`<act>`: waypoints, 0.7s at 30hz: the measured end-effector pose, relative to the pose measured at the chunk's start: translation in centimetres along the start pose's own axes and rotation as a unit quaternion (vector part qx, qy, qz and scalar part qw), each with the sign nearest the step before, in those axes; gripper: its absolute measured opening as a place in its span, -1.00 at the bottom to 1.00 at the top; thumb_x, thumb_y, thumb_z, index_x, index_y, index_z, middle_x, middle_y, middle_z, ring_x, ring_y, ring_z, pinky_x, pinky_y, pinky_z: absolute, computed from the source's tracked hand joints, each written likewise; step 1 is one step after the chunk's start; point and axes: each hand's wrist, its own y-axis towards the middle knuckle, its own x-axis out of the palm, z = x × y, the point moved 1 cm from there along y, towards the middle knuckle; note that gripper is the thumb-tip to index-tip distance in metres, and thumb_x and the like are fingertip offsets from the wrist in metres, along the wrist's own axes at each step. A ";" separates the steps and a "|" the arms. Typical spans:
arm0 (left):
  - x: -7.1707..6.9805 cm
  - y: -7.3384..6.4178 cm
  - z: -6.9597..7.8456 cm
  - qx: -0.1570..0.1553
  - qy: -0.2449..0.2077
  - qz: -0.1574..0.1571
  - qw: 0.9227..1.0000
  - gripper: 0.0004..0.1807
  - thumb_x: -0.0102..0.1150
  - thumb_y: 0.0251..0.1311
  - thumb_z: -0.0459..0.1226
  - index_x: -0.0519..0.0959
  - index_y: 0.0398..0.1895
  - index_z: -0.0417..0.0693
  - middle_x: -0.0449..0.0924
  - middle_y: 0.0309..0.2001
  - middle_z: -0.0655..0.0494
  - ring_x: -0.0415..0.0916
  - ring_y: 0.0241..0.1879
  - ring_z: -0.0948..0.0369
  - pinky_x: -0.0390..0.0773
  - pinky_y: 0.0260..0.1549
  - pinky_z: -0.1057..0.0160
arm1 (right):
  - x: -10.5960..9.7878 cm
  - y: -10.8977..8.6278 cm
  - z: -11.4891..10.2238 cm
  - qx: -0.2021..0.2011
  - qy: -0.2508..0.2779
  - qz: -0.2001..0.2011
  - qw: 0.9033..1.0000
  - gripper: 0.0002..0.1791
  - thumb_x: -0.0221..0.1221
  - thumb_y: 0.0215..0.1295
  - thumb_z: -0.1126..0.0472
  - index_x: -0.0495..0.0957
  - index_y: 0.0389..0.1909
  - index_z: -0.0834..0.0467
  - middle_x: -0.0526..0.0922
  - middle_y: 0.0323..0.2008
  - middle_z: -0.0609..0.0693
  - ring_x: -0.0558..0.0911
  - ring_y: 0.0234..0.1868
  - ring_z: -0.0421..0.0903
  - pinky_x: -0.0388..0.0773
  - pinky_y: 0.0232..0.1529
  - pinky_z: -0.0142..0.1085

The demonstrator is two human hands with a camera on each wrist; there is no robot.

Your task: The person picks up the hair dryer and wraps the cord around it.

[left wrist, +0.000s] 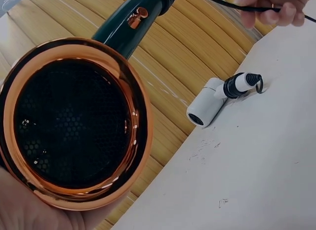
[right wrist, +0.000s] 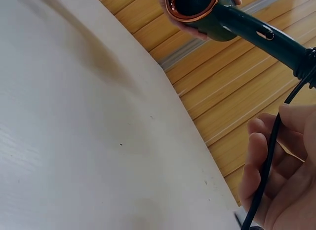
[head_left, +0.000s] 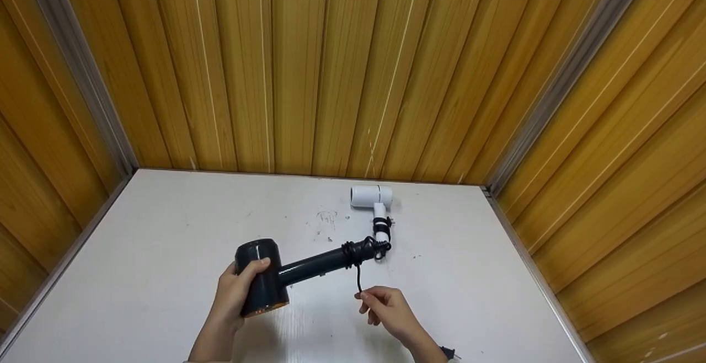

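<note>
A dark green hair dryer [head_left: 263,280] with a copper-coloured rim [left wrist: 140,116] is held above the table by its barrel. My left hand [head_left: 234,291] grips that barrel, thumb across its side. Black cord [head_left: 350,255] is wound around the far end of the handle. A length of the power cord [right wrist: 269,161] hangs from the coils, and my right hand [head_left: 386,308] pinches it between thumb and fingers. Just behind the handle's end, a white hair dryer [head_left: 370,196] lies on the table, its own black cord [left wrist: 232,87] wrapped around its handle.
The white table [head_left: 165,230] bears small dark marks. Wood-patterned panels [head_left: 309,76] rise behind it and on both sides, with grey metal strips [head_left: 562,70] at the corners. A black plug [head_left: 448,352] shows beside the right forearm.
</note>
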 end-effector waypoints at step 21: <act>-0.2 0.0 -0.2 0.030 -0.012 -0.080 0.996 -0.41 0.08 0.20 -0.09 0.27 0.17 -0.30 0.54 -0.31 -0.06 0.59 -0.38 0.09 0.60 -0.43 0.17 | -0.5 2.6 -2.1 -0.042 -0.104 0.038 0.993 -0.79 0.04 0.31 0.31 0.58 -0.34 0.38 0.62 -0.55 0.05 0.48 -0.62 -0.22 0.44 -0.57 -0.46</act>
